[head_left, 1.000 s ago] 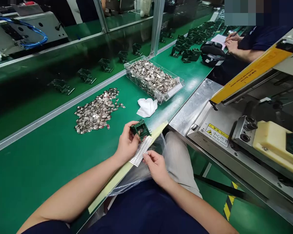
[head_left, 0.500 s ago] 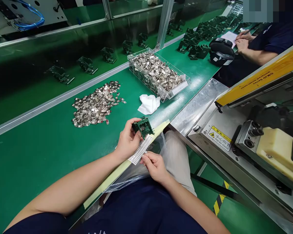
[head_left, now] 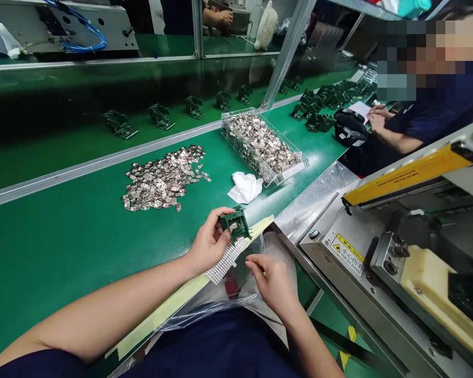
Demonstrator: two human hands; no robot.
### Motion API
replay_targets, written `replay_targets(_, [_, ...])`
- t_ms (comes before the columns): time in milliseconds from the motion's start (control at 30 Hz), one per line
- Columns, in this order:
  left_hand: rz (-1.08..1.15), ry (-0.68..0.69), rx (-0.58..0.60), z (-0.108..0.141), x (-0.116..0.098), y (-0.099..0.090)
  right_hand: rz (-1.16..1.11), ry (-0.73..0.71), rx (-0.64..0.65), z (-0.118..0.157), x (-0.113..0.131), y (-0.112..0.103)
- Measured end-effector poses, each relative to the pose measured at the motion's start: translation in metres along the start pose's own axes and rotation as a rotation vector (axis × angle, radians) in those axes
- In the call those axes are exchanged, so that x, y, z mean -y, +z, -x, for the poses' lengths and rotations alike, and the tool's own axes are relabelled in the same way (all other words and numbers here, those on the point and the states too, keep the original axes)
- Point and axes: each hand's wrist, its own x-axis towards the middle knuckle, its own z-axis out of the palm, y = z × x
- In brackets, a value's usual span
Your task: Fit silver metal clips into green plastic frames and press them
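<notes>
Just beside a sheet (head_left: 224, 265) of small silver pieces, the right hand (head_left: 275, 281) hangs with thumb and forefinger brought together; whether they pinch anything I cannot tell. The left hand (head_left: 208, 242), its forearm stretched along the table (head_left: 82, 252) edge, grips a green plastic part (head_left: 235, 226) above the sheet's far end. Beyond, a clear tray (head_left: 287, 174) is full of metal bits (head_left: 260, 140).

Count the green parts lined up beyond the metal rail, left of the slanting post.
5, in one row: the leftmost part, then the second, third, fourth, and the fifth, nearest the post. None there seems hidden; the left hand holds a separate green frame.
</notes>
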Motion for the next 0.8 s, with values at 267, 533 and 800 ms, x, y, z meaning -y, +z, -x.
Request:
replay_targets(267, [-0.059,0.037,0.044,0.005,-0.002,0.0,-0.162,-0.184,-0.251,-0.029,0.045,-0.01])
replay_targets(533, [-0.103,0.065,0.141,0.006,-0.003,0.001,0.016,-0.266,-0.355,-0.044,0.053,0.01])
replay_targets(800, [-0.173,0.039,0.198,0.007,-0.008,0.0,0.03,-0.211,-0.349,-0.042,0.048,0.009])
